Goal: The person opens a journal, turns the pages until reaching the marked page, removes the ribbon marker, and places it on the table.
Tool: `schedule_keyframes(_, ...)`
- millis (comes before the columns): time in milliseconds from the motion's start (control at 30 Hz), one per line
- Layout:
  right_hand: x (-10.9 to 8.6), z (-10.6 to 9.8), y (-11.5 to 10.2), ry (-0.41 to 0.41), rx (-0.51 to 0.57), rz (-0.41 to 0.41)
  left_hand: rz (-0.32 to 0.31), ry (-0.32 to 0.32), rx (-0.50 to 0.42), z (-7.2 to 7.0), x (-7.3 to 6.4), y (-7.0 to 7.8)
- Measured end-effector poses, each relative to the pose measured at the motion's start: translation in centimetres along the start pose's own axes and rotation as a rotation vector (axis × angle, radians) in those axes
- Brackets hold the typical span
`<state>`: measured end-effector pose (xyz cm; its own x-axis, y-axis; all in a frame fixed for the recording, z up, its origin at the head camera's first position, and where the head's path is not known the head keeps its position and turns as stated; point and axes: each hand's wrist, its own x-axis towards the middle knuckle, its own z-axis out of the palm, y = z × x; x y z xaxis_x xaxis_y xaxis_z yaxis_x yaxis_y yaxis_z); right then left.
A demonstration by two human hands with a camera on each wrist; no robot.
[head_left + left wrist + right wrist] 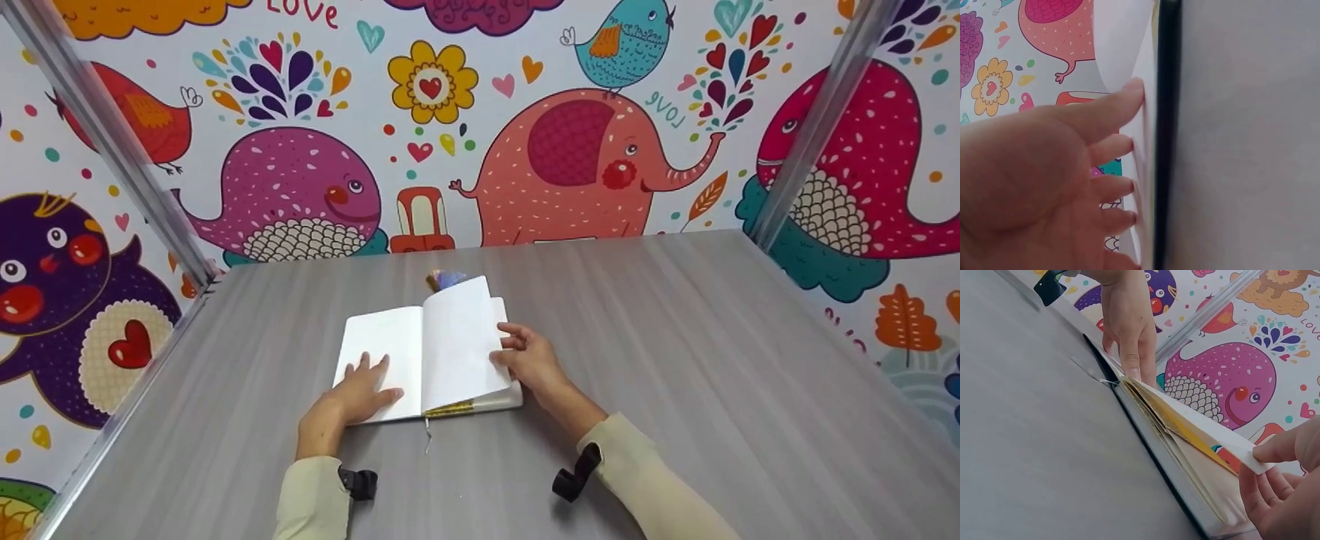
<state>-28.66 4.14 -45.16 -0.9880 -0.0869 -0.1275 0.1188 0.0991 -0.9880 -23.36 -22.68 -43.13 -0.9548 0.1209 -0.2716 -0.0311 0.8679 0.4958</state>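
An open notebook (381, 330) with blank white pages and a dark cover lies on the table. My left hand (362, 392) rests on its left page with fingers spread; in the left wrist view the fingertips (1131, 185) touch the paper. On the other side, my right hand (534, 362) pinches the outer edge of a raised white page (463, 345), thumb above and fingers below, as the right wrist view shows. Beneath that page a gold-yellow sheet (1196, 439) shows, mostly hidden. A thin ribbon (428, 436) hangs from the bottom of the spine.
A small blue, purple and brown item (445, 280) pokes out behind the notebook's top edge; its kind is unclear. The grey wood-grain table (660, 360) reaches walls printed with cartoon animals. Metal posts (814, 142) stand at the corners. Black wrist mounts (576, 474) sit on both sleeves.
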Motion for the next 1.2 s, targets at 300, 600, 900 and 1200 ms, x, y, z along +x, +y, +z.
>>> schedule_keyframes(300, -0.1, 1.2, -0.8, -0.069, 0.029, -0.037, 0.019, -0.018, -0.005, -0.6, -0.3, -0.7)
schedule_keyframes(600, -0.1, 3.4, -2.3, -0.235, 0.113, -0.07, 0.048, -0.002, -0.085, -1.9, -1.1, -2.3)
schedule_keyframes(900, -1.1, 5.2, -1.7, -0.439, -0.209, -0.239, 0.01, 0.197, -0.276, -3.4, -1.3, -2.0)
schedule_keyframes(1200, -2.3, 6.6, -1.3, -0.461, -1.007, -0.558, 0.071, 0.357, -0.352, -5.1, -2.7, -0.9)
